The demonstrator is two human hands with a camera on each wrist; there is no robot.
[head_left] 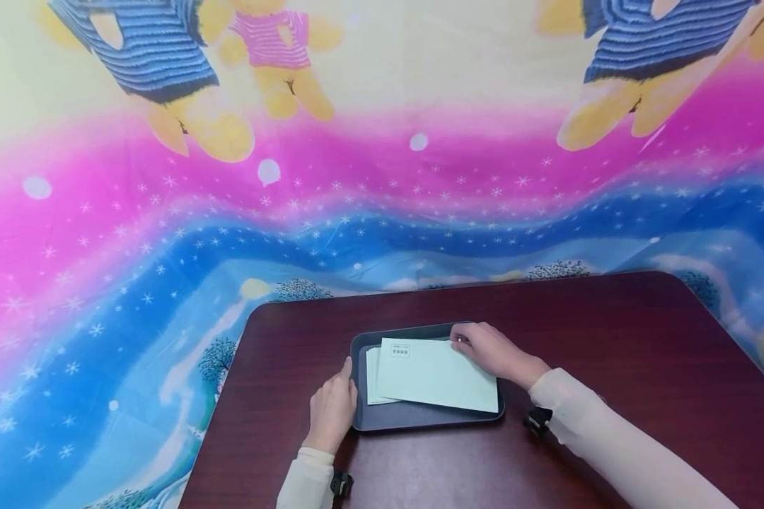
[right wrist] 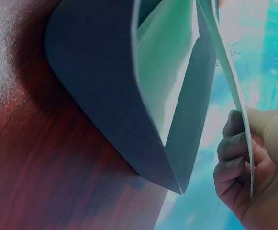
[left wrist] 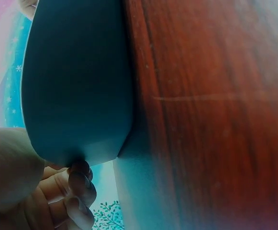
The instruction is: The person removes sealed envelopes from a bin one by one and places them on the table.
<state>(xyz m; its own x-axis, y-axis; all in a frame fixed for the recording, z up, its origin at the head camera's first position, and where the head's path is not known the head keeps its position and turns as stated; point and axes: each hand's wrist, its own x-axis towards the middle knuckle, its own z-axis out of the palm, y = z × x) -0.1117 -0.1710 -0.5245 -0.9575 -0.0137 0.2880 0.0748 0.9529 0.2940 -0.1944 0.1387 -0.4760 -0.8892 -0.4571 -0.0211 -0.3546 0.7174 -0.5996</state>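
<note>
A dark grey tray [head_left: 420, 417] sits on the table. In it lies a small stack of pale green envelopes [head_left: 372, 385]. The top envelope [head_left: 439, 378], with a small printed box in one corner, is turned askew over the rest. My right hand [head_left: 493, 351] pinches that envelope near its far right corner; the right wrist view shows the held envelope [right wrist: 232, 76] raised off the others, between thumb and curled fingers. At the tray's left end, my left hand [head_left: 332, 406] holds the rim, with fingers [left wrist: 81, 187] curled against the outer wall [left wrist: 76, 86].
A dark reddish-brown table [head_left: 586, 318] with rounded far corners carries the tray. Behind it hangs a colourful cloth [head_left: 382, 177] printed with bears and snowflakes. A small black device [head_left: 537, 420] is strapped at each wrist.
</note>
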